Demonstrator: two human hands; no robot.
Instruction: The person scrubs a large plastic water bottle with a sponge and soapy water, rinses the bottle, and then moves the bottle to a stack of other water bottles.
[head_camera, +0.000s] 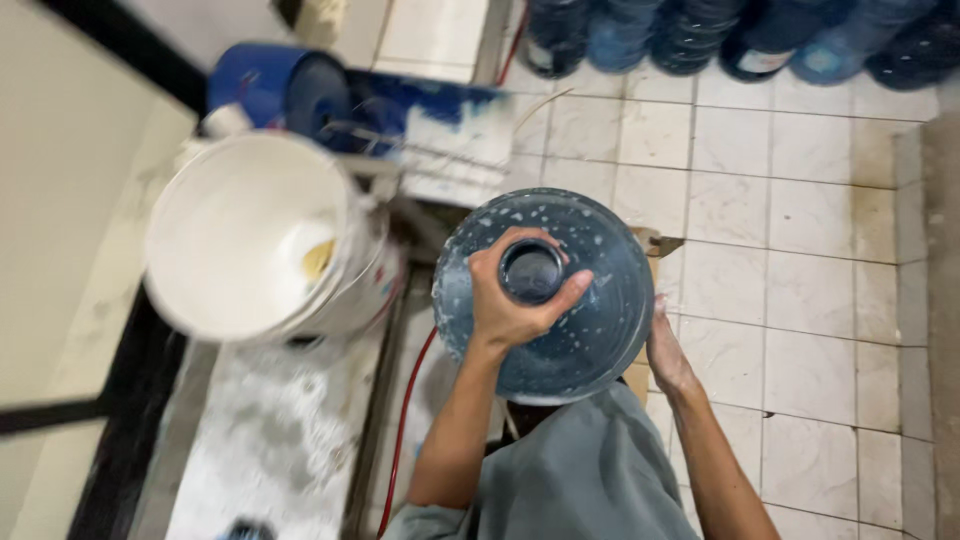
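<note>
A large blue water jug (590, 270), flecked with white suds, stands upright in front of me, seen from above. My left hand (505, 300) wraps around its open neck (532, 271), thumb and fingers curled on the rim. My right hand (667, 350) presses flat against the jug's right side, partly hidden behind its shoulder. The jug rests over a brown block (650, 250) that peeks out at its right edge.
A white bucket (240, 235) with soapy liquid sits at left, beside a blue drum (265, 85) and a blue-and-white tray (450, 135). A red hose (405, 420) runs down the foamy floor. Several blue jugs (690, 35) line the far wall on white tiles.
</note>
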